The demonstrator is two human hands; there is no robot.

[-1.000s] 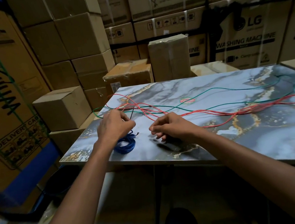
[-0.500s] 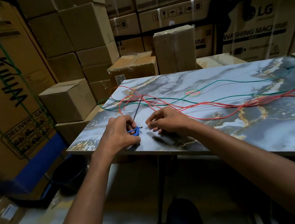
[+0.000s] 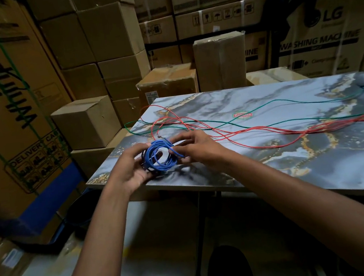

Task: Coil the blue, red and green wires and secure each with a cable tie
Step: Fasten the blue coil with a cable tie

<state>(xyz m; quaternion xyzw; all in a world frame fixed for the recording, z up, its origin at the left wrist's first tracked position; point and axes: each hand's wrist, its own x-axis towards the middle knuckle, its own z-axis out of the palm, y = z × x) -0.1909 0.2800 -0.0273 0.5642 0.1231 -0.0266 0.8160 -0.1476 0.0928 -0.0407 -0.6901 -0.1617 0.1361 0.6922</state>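
A blue wire coil [image 3: 160, 156] is held up just above the near left corner of the marble-patterned table [image 3: 317, 167]. My left hand [image 3: 132, 167] cradles the coil from the left, fingers curled behind it. My right hand [image 3: 197, 147] pinches the coil's right side and a loose blue end. A dark strip shows at the coil's left edge; whether it is a cable tie is unclear. The red wire [image 3: 256, 132] lies loose in long strands across the table. The green wire [image 3: 271, 104] runs uncoiled beside and over it.
Stacked cardboard boxes [image 3: 99, 33] wall in the table at the back and left. A small box [image 3: 86, 122] stands off the table's left corner. A dark bin [image 3: 82, 209] sits on the floor below the left edge. A round sticker [image 3: 242, 114] marks the tabletop.
Both hands have lifted from the tabletop. The blue coil, earlier bunched under my left hand, is now raised and spread open between both hands.
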